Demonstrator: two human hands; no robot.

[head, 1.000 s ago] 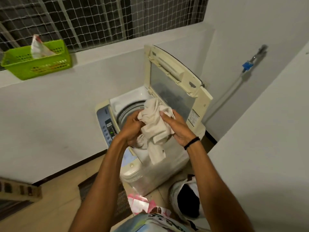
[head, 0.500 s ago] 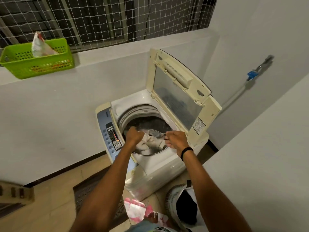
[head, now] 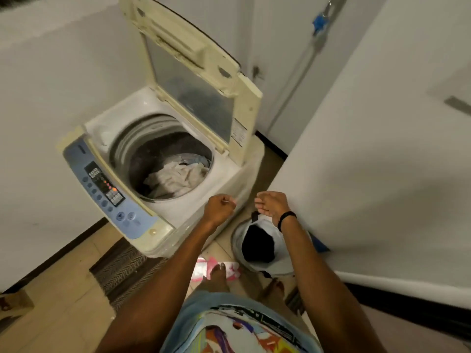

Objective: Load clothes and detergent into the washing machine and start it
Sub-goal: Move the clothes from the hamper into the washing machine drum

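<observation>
The top-loading washing machine (head: 219,189) stands against the wall with its lid (head: 193,72) raised. A pale cloth (head: 175,178) lies in the drum on other clothes. Its blue control panel (head: 102,184) runs along the left side. My left hand (head: 219,208) hovers by the machine's front right corner, fingers curled, nothing visible in it. My right hand (head: 272,206), with a black wristband, is open above the white laundry bag (head: 280,253) on the floor, which holds a dark garment (head: 257,244).
A white wall or door (head: 382,149) stands close on the right. A striped mat (head: 122,266) lies on the tiled floor at the left. A pink cloth (head: 229,268) sits under my foot. A hose with a blue fitting (head: 318,21) runs down the back wall.
The pale cloth was let go into the drum. Both hands came out of the machine and moved down and right toward the laundry bag. The view tipped downward.
</observation>
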